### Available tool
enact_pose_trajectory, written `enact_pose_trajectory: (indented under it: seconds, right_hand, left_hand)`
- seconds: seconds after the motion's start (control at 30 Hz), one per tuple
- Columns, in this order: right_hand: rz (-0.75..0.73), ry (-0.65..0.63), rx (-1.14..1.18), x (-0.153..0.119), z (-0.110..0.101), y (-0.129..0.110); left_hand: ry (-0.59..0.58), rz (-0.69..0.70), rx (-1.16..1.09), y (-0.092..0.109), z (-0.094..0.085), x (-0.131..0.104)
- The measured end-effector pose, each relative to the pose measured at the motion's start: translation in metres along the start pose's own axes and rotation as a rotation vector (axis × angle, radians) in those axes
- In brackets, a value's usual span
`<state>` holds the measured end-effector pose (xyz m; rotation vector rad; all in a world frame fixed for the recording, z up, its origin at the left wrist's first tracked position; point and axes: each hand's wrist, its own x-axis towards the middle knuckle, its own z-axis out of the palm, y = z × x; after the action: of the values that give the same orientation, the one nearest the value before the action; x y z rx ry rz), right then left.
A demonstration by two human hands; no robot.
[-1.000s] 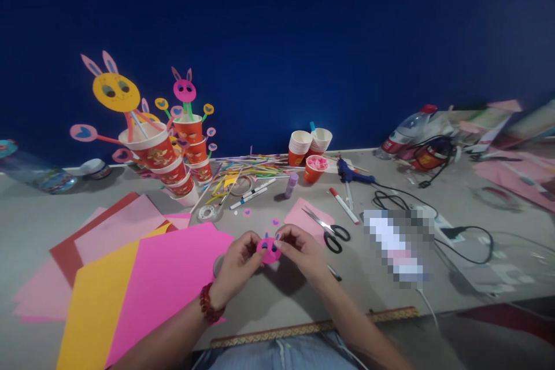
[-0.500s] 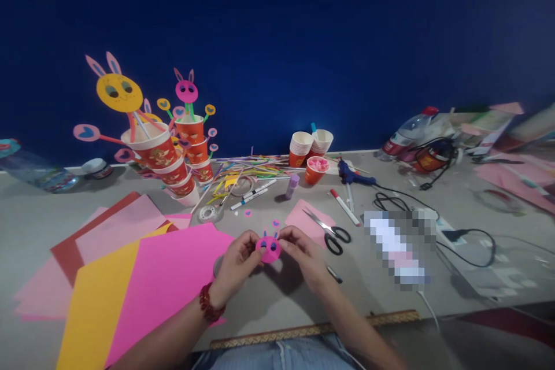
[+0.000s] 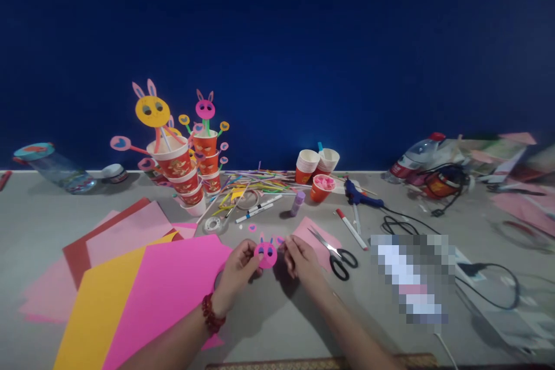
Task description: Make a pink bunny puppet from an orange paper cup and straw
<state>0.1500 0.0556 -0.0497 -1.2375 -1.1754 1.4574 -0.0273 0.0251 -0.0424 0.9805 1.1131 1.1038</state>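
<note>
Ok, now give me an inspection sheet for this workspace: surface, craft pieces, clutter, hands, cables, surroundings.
Surface: grey tabletop, with overlapping paper sheets at the left.
Craft pieces: pink rabbit face; small heart disc behind it; decorated cup stacks farther back.
Clutter: coloured sticks loosely piled; black-handled scissors partly over a pink sheet; blue glue gun farther back.
Hands: left hand grips the rabbit face; right hand beside it, apart, whether holding anything unclear.
Cables: black cord trails from the glue gun.
Surroundings: dark blue wall behind.
</note>
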Motion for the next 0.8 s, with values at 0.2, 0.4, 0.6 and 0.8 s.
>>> enact_pose_trajectory:
  seconds: [0.2, 0.4, 0.6, 0.8]
  right_hand:
    - [-0.226, -0.057, -0.146, -0.007, 0.001, 0.010]
    - [-0.302, -0.146, -0.210, -0.009, 0.002, 0.009]
    - [-0.313, -0.156, -0.222, -0.009, 0.003, 0.012]
    - [-0.387, -0.020, -0.320, -0.014, -0.016, -0.006]
  left_hand:
    - [0.033, 0.025, 0.025, -0.002, 0.000, 0.002]
    - [0.007, 0.015, 0.069, 0.001, 0.001, -0.002]
    - [0.013, 0.015, 0.060, -0.001, 0.003, -0.002]
    - [0.023, 0.051, 0.079, -0.006, -0.003, 0.001]
